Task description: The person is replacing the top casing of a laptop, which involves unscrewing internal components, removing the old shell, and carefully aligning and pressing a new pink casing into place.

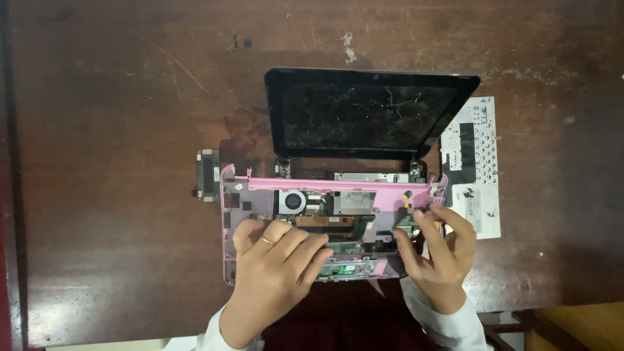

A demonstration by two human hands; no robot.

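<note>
Our left hand (276, 260) lies flat, fingers loose, on the opened pink laptop (325, 221) at frame centre, steadying it on the bench (110, 130). Our right hand (439, 250) pinches a small part at its right edge, screen (364, 114) tipped back out of our way.

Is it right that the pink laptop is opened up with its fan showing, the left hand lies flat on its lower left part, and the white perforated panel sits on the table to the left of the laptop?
Not quite. In the head view the white perforated panel lies to the right of the pink laptop, not the left. The rest holds: the fan is exposed and the left hand lies on the lower left part.
</note>
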